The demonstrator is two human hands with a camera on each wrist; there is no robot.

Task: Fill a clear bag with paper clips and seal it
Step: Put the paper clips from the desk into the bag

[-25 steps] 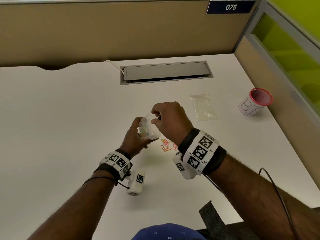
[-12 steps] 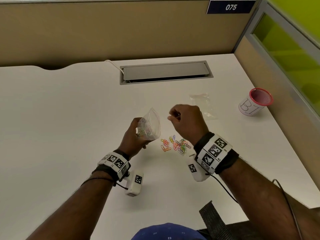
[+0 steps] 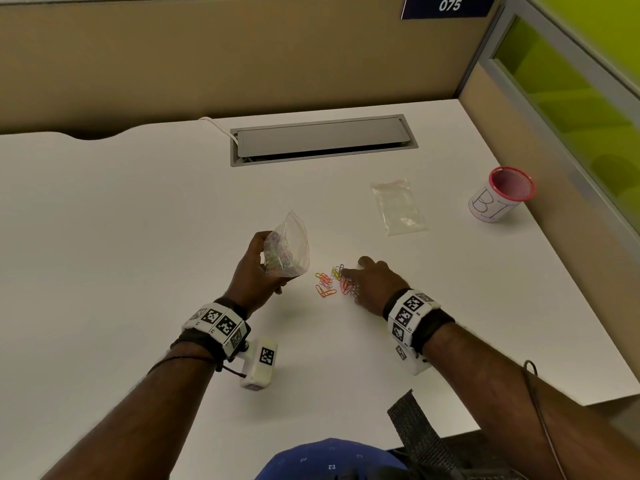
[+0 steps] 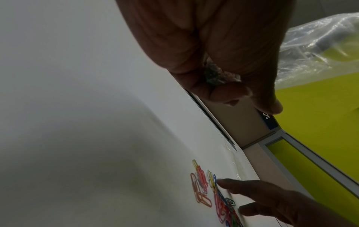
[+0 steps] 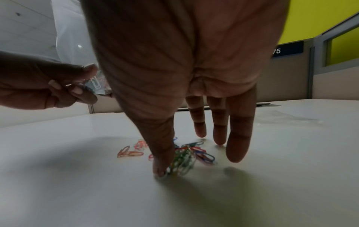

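My left hand [image 3: 258,268] grips a small clear bag [image 3: 289,247] above the white desk, its mouth gaping upward and coloured paper clips inside. The bag's crumpled plastic [image 4: 318,41] shows past the curled left fingers [image 4: 229,90] in the left wrist view. A loose pile of coloured paper clips [image 3: 334,281] lies on the desk just right of the bag. My right hand [image 3: 372,282] is down on that pile with straight, spread fingers [image 5: 219,122]; its thumb [image 5: 162,153] presses on green clips [image 5: 182,161]. The right part of the pile is hidden under the hand in the head view.
A stack of spare clear bags [image 3: 398,207] lies flat behind the right hand. A white mesh cup with a red rim [image 3: 500,195] stands near the right edge. A grey cable hatch [image 3: 322,140] sits at the back of the desk [image 3: 104,237], below a beige partition.
My right hand left the bag's mouth, swung right and dropped onto the clip pile with fingers spread. The left hand kept hold of the bag, which now stands uncovered.
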